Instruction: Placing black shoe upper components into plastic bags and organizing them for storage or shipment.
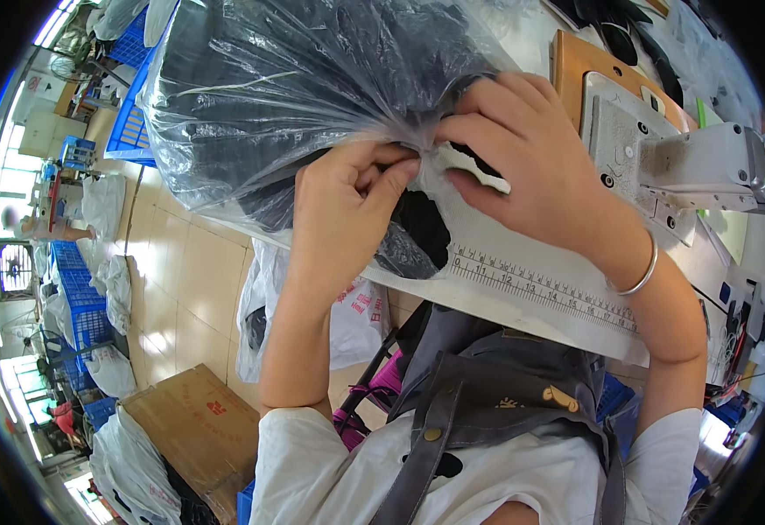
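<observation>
A large clear plastic bag (260,96) with dark contents bulges over the work table. Its gathered neck lies between my two hands. My left hand (352,192) is closed, thumb and fingers pinching the bunched plastic. On the other side of the neck, my right hand (531,157) has its fingers curled onto the same plastic. A piece of black material (422,229) shows below the neck, near the table edge. The exact fold under my fingertips is hidden.
To the right stands a sewing machine (698,166) on the white table (566,311), whose front edge carries a printed ruler. A cardboard box (194,429), white plastic bags (361,324) and blue crates (80,297) stand on the floor at left. Another person (59,229) is far left.
</observation>
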Demonstrator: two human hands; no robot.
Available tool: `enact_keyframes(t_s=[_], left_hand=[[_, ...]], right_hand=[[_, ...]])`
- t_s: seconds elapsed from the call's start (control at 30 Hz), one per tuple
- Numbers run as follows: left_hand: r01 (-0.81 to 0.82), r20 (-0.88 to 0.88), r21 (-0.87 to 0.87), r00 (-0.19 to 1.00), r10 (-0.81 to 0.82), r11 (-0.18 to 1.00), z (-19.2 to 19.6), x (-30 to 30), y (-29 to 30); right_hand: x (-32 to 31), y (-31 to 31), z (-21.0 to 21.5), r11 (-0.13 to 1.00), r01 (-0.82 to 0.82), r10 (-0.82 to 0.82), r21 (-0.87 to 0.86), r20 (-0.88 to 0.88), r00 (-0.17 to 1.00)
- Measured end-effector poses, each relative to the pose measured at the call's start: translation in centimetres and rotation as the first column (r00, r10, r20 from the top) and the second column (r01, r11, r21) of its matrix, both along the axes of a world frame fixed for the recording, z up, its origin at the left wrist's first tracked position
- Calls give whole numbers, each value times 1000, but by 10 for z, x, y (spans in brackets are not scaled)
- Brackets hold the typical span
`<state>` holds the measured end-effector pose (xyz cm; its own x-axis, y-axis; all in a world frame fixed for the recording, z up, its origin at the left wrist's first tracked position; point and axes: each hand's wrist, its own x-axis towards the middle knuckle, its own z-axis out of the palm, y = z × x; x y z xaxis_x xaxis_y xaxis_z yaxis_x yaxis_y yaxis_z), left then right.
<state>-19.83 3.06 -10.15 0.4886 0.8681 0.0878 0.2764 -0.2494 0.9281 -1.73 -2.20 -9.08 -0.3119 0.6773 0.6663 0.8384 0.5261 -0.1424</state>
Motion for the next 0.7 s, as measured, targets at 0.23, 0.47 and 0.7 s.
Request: enact_keyframes(t_s=[0.23, 0.47, 0.7], left_hand=[[1, 101, 152, 995, -17, 988, -12, 4, 4], [205, 92, 50, 974, -209, 977, 0, 2, 13], [83, 157, 40, 984, -88, 996, 0, 9, 10]], right_hand=[[-6, 2, -9, 984, -11, -5, 180, 88, 996], [11, 17, 4, 988, -156, 156, 3, 27, 987], [5, 15, -12, 986, -59, 48, 156, 73, 996]])
